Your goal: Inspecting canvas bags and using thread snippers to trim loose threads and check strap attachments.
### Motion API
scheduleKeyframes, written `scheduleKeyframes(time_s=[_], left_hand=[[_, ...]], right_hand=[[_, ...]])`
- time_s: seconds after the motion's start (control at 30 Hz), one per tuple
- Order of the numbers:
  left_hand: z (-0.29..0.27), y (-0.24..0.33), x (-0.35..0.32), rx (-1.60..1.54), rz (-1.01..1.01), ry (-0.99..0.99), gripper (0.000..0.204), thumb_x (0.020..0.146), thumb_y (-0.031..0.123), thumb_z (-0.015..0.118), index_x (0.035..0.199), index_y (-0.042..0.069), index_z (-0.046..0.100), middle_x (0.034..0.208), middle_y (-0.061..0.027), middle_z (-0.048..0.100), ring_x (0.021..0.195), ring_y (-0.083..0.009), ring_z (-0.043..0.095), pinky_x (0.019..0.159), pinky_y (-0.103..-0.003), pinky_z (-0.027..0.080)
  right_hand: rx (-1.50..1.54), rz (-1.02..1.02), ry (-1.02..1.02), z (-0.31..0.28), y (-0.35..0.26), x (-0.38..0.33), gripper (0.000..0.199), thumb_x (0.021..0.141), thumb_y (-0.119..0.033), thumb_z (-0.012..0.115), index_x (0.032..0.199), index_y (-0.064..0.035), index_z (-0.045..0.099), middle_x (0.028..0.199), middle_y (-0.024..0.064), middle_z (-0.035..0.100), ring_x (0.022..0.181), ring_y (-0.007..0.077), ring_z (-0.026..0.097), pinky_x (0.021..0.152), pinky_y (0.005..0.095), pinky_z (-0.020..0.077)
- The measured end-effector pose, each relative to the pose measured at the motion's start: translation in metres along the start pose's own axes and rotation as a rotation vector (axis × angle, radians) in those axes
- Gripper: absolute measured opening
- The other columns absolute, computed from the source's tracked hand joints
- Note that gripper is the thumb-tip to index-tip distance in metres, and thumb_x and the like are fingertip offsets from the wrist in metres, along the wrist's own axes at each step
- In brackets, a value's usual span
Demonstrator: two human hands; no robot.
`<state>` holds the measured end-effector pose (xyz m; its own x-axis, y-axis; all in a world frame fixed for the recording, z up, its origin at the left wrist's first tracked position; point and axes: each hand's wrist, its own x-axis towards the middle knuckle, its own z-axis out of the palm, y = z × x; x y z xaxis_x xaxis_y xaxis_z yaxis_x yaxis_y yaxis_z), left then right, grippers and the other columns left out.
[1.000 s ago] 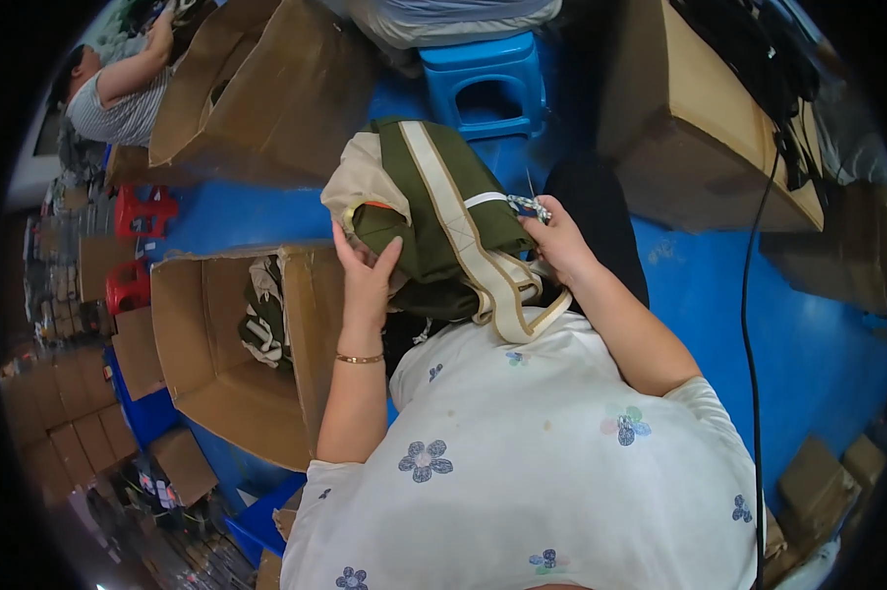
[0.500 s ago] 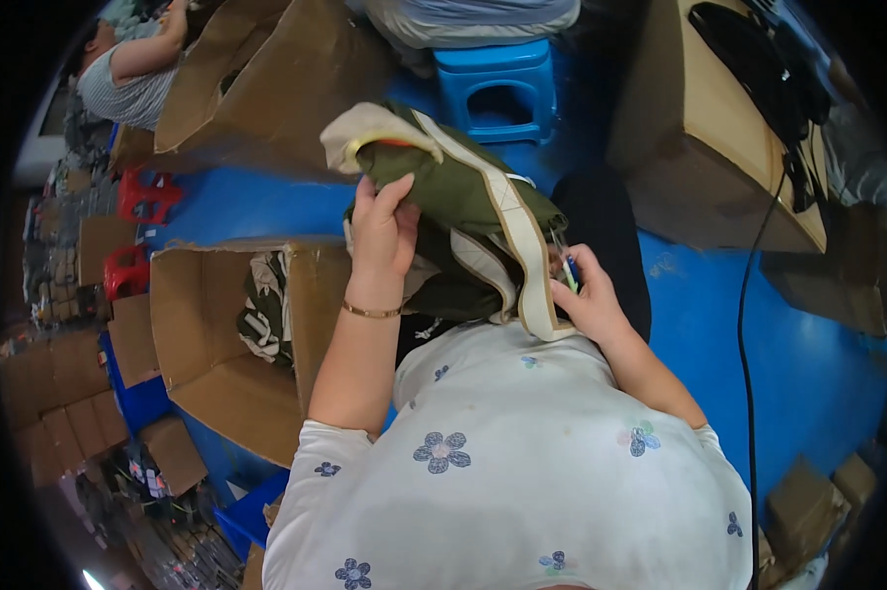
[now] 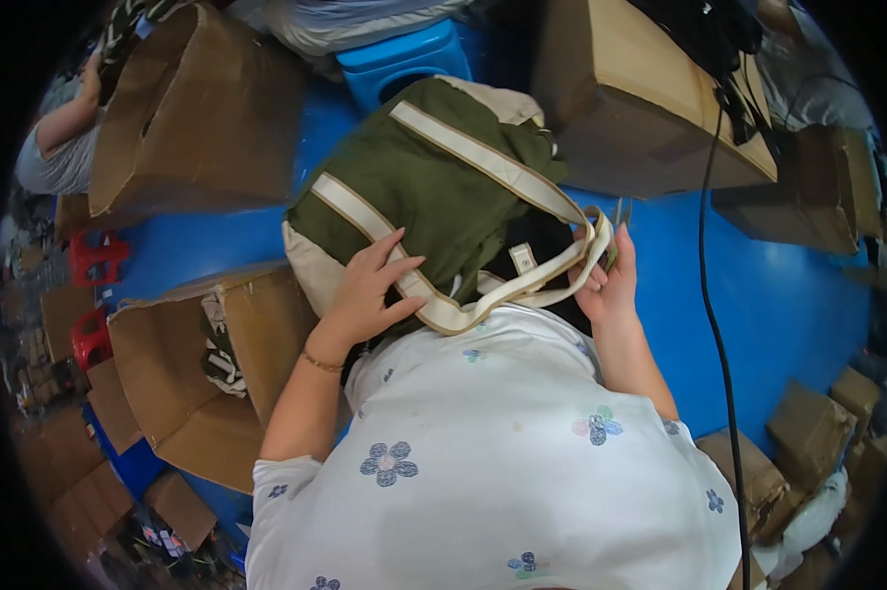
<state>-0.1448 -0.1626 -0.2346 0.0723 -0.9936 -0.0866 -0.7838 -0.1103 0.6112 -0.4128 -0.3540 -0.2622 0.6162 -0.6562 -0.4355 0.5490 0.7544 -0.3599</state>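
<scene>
A dark green fabric bag [image 3: 443, 182] with cream ends lies spread across my lap. Two cream webbing straps with tan edges run over it, one strap [image 3: 478, 162] on its far side. My left hand [image 3: 365, 295] lies on the nearer strap with its fingers spread, pressing lightly against the fabric. On the right, my right hand [image 3: 607, 275] is closed around a loop of the straps. Thin metal tips, like those of small thread snips [image 3: 622, 209], stick up from the same hand; their handle is mostly hidden. A small cream tab [image 3: 522, 259] shows at the bag's dark opening.
To the left stands an open cardboard box [image 3: 178, 364] with folded green and cream fabric inside. Larger boxes stand at the far left [image 3: 207, 118] and far right [image 3: 650, 108]. A blue stool [image 3: 404, 59] is ahead. A black cable [image 3: 715, 344] hangs down on the right.
The bag has been opened out from a bunched bundle and turned flatter across my lap. My left hand has gone from gripping its cream end to lying on a strap. My right hand now holds straps.
</scene>
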Motion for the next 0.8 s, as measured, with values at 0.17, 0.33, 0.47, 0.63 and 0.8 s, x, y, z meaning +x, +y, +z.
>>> scheduleKeyframes(time_s=[0.17, 0.33, 0.47, 0.63, 0.8], left_hand=[[-0.012, 0.027, -0.006, -0.014, 0.041, -0.056, 0.058, 0.070, 0.038, 0.069, 0.118, 0.009, 0.054, 0.134, -0.0158, 0.039, 0.126, -0.0357, 0.032, 0.102, -0.043, 0.029], [0.002, 0.081, 0.032, -0.281, 0.150, -0.097, 0.057, 0.071, 0.025, 0.071, 0.118, 0.001, 0.050, 0.126, -0.0162, 0.047, 0.116, -0.0281, 0.046, 0.096, -0.034, 0.038], [0.028, 0.081, 0.058, -0.236, -0.055, -0.162, 0.059, 0.076, 0.028, 0.068, 0.122, -0.003, 0.047, 0.111, -0.0170, 0.057, 0.089, -0.0250, 0.060, 0.078, -0.032, 0.048], [0.066, 0.062, 0.072, -0.859, -0.339, -0.267, 0.054, 0.078, 0.021, 0.068, 0.119, -0.008, 0.048, 0.104, -0.0176, 0.061, 0.092, -0.0197, 0.060, 0.077, -0.029, 0.049], [0.065, 0.066, 0.076, -1.317, -0.537, -0.278, 0.040, 0.080, 0.007, 0.064, 0.116, -0.004, 0.051, 0.103, -0.0120, 0.062, 0.092, -0.0138, 0.058, 0.080, -0.024, 0.047]], right_hand=[[-0.169, -0.035, 0.140, 0.005, -0.008, -0.003, 0.025, 0.086, -0.026, 0.056, 0.091, -0.0017, 0.057, 0.063, -0.0009, 0.053, 0.037, 0.0020, 0.031, 0.034, 0.0163, 0.0272], [0.003, 0.094, 0.050, 0.001, 0.000, 0.001, 0.028, 0.086, -0.024, 0.054, 0.091, 0.0033, 0.056, 0.062, 0.0001, 0.055, 0.034, 0.0015, 0.032, 0.032, 0.0145, 0.0283], [0.006, 0.137, -0.014, 0.010, -0.001, -0.004, 0.025, 0.084, -0.020, 0.053, 0.092, 0.0032, 0.056, 0.061, 0.0003, 0.055, 0.034, 0.0022, 0.033, 0.032, 0.0155, 0.0302], [-0.097, 0.077, 0.151, -0.002, -0.003, -0.012, 0.023, 0.083, -0.019, 0.053, 0.091, 0.0023, 0.056, 0.060, -0.0003, 0.053, 0.035, 0.0024, 0.032, 0.034, 0.0162, 0.0286], [-0.436, 0.011, 0.232, -0.002, -0.007, -0.026, 0.018, 0.087, -0.018, 0.053, 0.091, 0.0001, 0.055, 0.056, -0.0033, 0.047, 0.037, 0.0018, 0.030, 0.035, 0.0179, 0.0252]])
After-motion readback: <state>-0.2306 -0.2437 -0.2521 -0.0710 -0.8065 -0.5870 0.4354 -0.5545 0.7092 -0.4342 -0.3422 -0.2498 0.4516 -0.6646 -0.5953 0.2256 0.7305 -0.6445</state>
